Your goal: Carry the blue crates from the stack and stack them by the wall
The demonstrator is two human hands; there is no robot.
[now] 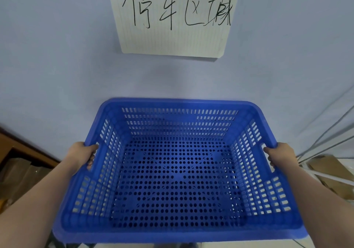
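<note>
Now the carrying step looks nearly done: the left hand [82, 154] and right hand [278, 154] each grip a side handle of the empty blue crate [178, 171], held close before the far wall [57, 56], so lowering it level probably comes next.

Paper sign [172, 17] on wall: top cut off by the frame's upper edge. Crate [180, 171]: near rim partly out of frame at the bottom; what it rests on, if anything, is hidden beneath it. Left hand [81, 154] and right hand [280, 156]: fingertips hidden in the handle slots. Brown items at both side edges cropped, unidentifiable.
</note>
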